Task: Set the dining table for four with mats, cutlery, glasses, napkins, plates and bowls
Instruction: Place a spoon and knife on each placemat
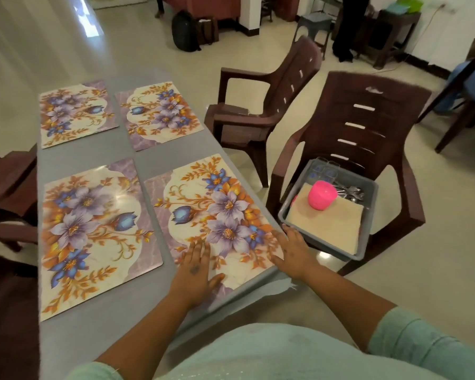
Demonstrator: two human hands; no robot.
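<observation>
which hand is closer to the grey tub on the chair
Right. The right hand lies flat at the near-right mat's right edge, just short of the grey tub's near corner. The left hand rests flat farther left on the same mat.

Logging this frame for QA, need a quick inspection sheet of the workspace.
Surface: grey dining table, four floral rectangular placemats laid in two rows.
Job's things: near-right floral placemat; grey plastic tub on brown plastic chair holds clear glasses, steel cutlery, pink plastic bowl, beige napkins.
Clutter: nothing seen.
Grippers: left hand flat on that placemat; right hand open at its right edge.
Cables: one across far floor.
Surroundings: more chairs, black backpack.
</observation>
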